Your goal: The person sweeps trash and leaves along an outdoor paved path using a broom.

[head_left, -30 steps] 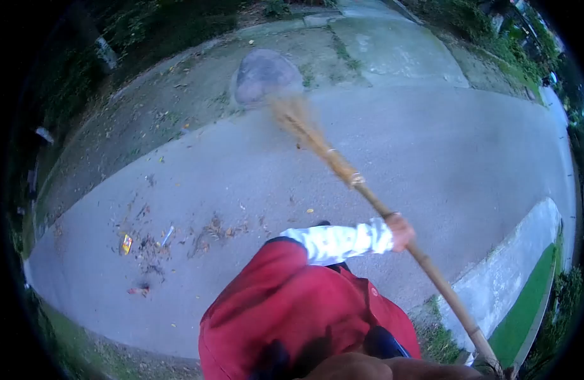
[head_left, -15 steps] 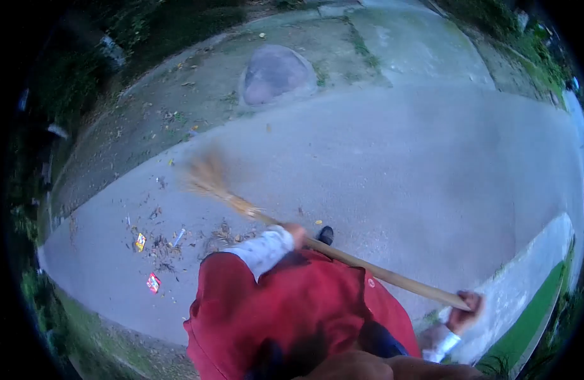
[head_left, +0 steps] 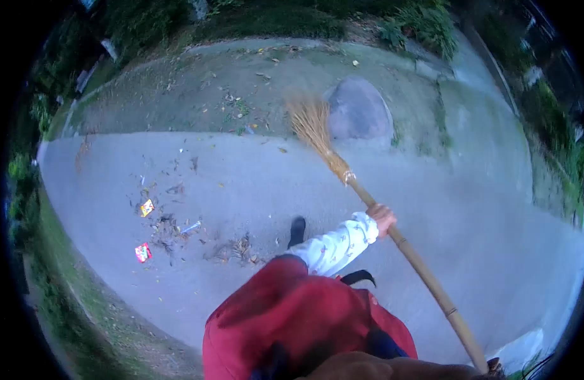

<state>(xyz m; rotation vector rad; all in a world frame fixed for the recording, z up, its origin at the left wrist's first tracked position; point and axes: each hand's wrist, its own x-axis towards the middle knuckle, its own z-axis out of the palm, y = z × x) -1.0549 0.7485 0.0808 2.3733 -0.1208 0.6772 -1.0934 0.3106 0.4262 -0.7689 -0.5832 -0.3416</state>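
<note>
A long broom (head_left: 425, 269) with straw bristles and a bamboo handle slants across the view from upper middle to lower right. My left hand (head_left: 383, 220), in a white patterned sleeve, is wrapped round the handle below the bristles. Near the handle's lower end only a small dark part of my right hand (head_left: 494, 366) shows at the frame edge, closed on it. The blurred bristle tips are over the dirt verge, beside a rounded grey-purple slab (head_left: 360, 111). Left on the pavement lie a yellow wrapper (head_left: 146, 208), a red wrapper (head_left: 143, 253) and a pale strip (head_left: 190, 227).
Dry leaves (head_left: 240, 249) and debris are scattered over the grey pavement (head_left: 273, 164). Behind it runs a dirt verge (head_left: 197, 95) with shrubs (head_left: 425, 28) beyond. A dark shoe (head_left: 297, 231) shows ahead of my red vest (head_left: 304, 310).
The broom head has swung right and away from me, from the pavement to beside the slab. My left hand has moved right with it, and my right hand has dropped towards the frame's bottom edge.
</note>
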